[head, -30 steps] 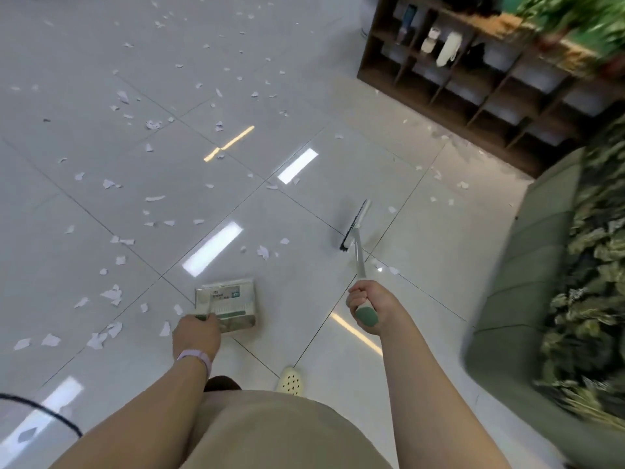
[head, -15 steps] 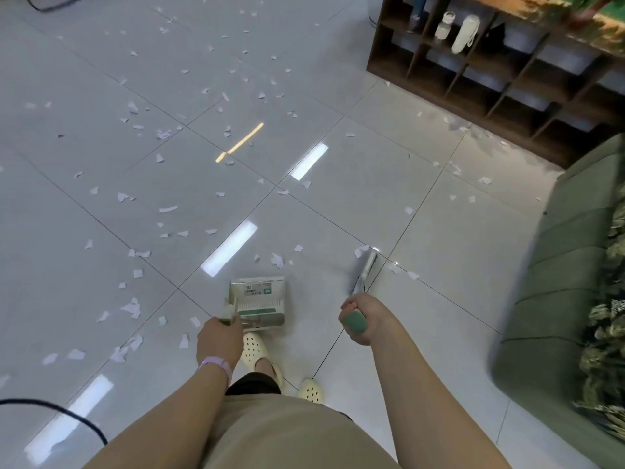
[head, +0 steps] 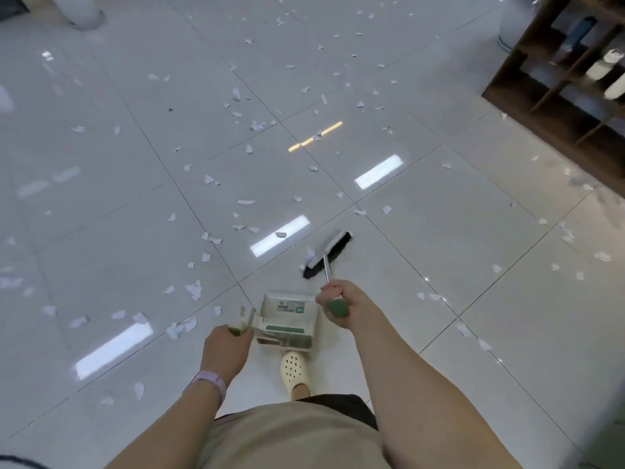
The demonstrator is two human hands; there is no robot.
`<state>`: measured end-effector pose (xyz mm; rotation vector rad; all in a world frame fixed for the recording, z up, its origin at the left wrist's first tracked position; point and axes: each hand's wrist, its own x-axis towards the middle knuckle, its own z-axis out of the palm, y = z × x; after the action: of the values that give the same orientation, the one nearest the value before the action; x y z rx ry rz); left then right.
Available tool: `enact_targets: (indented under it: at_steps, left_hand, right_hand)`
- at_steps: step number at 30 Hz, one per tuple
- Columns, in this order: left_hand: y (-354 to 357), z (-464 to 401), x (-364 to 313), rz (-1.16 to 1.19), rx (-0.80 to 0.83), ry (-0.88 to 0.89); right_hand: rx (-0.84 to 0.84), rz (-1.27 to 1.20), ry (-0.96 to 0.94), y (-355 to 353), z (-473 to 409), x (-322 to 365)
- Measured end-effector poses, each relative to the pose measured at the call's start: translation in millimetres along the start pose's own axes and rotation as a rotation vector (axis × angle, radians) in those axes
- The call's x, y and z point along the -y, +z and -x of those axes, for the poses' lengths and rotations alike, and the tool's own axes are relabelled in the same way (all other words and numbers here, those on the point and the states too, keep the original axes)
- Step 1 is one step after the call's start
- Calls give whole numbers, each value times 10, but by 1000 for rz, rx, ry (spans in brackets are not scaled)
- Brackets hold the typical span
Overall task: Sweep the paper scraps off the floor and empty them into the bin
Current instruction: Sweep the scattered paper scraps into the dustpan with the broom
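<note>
Several white paper scraps (head: pixel 193 288) lie scattered over the glossy grey tile floor (head: pixel 439 231), thickest to the left and ahead. My right hand (head: pixel 341 299) grips the green end of a broom handle; the broom head (head: pixel 326 252), white with black bristles, rests on the floor just ahead. My left hand (head: pixel 225 346) holds the handle of a metal dustpan (head: pixel 287 319), which hangs low between my hands with its opening facing forward. No bin is clearly in view.
A dark wooden shelf unit (head: pixel 558 86) stands at the upper right with bottles in its compartments. A white rounded base (head: pixel 84 15) stands at the top left. My foot in a cream clog (head: pixel 294 368) is below the dustpan. A dark cable crosses the bottom left corner.
My view has swung left, away from the green sofa. The broom head has swung out in front of me and turned crosswise. The dustpan has shifted right, nearer my right hand.
</note>
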<state>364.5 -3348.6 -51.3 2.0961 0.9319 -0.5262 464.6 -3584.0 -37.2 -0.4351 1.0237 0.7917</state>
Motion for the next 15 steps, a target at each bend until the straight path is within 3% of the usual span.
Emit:
enact_targets:
  at_steps: [3, 8, 15]
  left_hand:
    - [-156, -197, 15, -7, 5, -9]
    - [-206, -411, -113, -83, 30, 21]
    - [-64, -535, -673, -267, 78, 179]
  right_hand:
    - [138, -200, -4, 10, -218, 259]
    - [200, -211, -32, 54, -177, 445]
    - [21, -240, -183, -278, 332, 669]
